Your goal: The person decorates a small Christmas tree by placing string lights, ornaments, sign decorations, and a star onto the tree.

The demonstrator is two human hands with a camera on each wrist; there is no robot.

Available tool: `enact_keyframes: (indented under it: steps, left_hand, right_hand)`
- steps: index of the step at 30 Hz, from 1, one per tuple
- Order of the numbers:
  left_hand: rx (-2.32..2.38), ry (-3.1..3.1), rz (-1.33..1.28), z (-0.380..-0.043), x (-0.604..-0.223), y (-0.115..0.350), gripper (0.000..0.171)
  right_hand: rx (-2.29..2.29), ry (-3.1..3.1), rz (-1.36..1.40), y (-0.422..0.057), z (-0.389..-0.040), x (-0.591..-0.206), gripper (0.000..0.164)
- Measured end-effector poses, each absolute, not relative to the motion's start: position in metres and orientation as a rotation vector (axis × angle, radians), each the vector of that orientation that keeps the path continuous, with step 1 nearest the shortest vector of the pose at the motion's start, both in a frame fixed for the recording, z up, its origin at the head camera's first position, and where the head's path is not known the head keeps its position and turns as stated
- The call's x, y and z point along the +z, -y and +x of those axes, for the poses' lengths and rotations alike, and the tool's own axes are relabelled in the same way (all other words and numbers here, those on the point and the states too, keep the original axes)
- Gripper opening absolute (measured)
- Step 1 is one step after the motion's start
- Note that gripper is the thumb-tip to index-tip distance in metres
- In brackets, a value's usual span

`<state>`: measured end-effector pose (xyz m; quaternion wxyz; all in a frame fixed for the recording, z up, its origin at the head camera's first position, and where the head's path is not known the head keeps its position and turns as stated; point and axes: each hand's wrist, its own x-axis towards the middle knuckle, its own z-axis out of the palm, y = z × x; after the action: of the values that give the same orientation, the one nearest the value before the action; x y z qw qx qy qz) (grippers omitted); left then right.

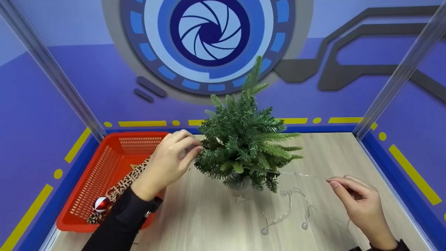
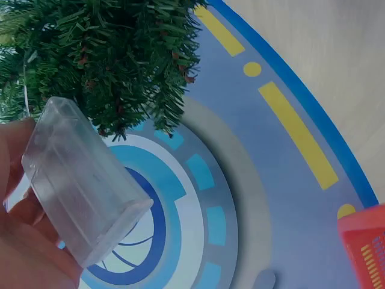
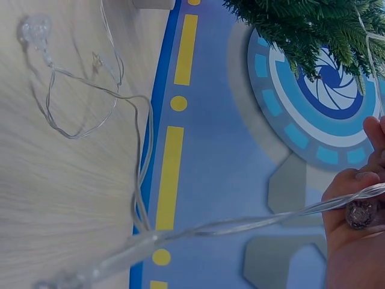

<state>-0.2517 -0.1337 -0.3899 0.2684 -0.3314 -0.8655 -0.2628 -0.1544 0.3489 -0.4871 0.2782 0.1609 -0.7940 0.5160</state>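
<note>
A small artificial Christmas tree (image 1: pixel 244 139) stands mid-table, overlapping the wall mural in the head view. At its left side, my left hand (image 1: pixel 169 153) holds a clear plastic box (image 2: pixel 84 180), best seen in the left wrist view; a thin wire runs up from the fingertips into the branches. My right hand (image 1: pixel 364 202) pinches a clear string-light wire (image 1: pixel 306 175), which stretches from the tree's lower front. By the right palm hangs a clear bulb (image 3: pixel 361 214). More of the string lies loosely curved on the table, with a round bulb (image 1: pixel 305 225) along it.
To the left is a red plastic basket (image 1: pixel 80 188) with a wooden letter sign (image 1: pixel 120 186), a red-and-white bauble (image 1: pixel 101 204) and a pinecone (image 1: pixel 94 218). The left forearm reaches over it. Purple panels with metal posts (image 1: pixel 400 69) enclose the back and sides of the table.
</note>
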Motion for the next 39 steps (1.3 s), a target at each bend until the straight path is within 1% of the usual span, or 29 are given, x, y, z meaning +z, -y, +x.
enact_keyframes:
  steps: [10,18,25,31,39]
  left_hand:
    - [-0.718,2.286,-0.938,-0.262,-0.395,0.135,0.008]
    - [-0.694,2.303,-0.964,-0.261,-0.400,0.141,0.007]
    - [-0.695,2.331,-0.995,-0.259,-0.410,0.144,0.006]
    - [-0.649,2.317,-0.989,-0.259,-0.420,0.143,0.006]
    - [-0.628,2.330,-1.044,-0.258,-0.423,0.139,0.009]
  right_hand:
    - [1.415,2.093,0.436,-0.341,-0.152,-0.482,0.022]
    - [1.442,2.061,0.464,-0.335,-0.149,-0.473,0.022]
    - [1.386,2.106,0.428,-0.336,-0.151,-0.475,0.022]
    - [1.450,2.070,0.452,-0.335,-0.152,-0.479,0.022]
    - [1.423,2.098,0.446,-0.331,-0.150,-0.476,0.022]
